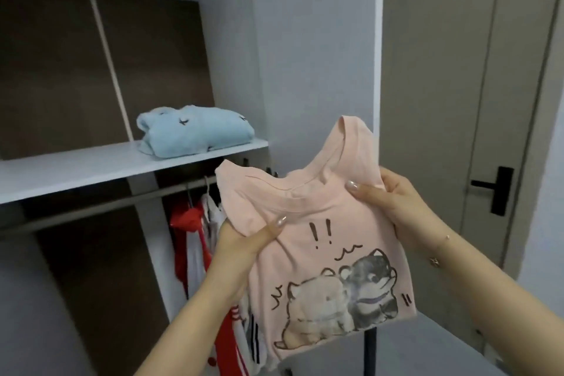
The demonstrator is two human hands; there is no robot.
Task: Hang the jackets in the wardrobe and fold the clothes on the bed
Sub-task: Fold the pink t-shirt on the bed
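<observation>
A person stands before an open wardrobe (232,49) and holds a folded pink T-shirt (320,241) up in front of it with both hands. The left hand (244,241) grips the shirt's left edge just below the shoulder, thumb laid across the front of the fabric and the other fingers hidden behind it. The right hand (393,201) holds the opposite edge near the collar, its thumb pressed on the front beside the neckline and its fingers curled round the back. A thin bracelet (439,249) sits on the right wrist.

The shirt is folded into a compact rectangle, collar uppermost, and its front shows a cartoon print of two small animals (one pale, one grey) with exclamation marks drawn above them. It hangs in the air, in front of the wardrobe's open door (317,46) and clear of the shelf.

On the white shelf (91,168) to the left lies a folded light-blue garment (195,133) with small dark marks on it, close to the shelf's right end. Under the shelf runs a hanging rail (100,206), and from its right part hang several jackets (198,241) in red and white, partly hidden behind the left forearm and the pink shirt. To the right stands a closed room door with a black handle (496,189).
</observation>
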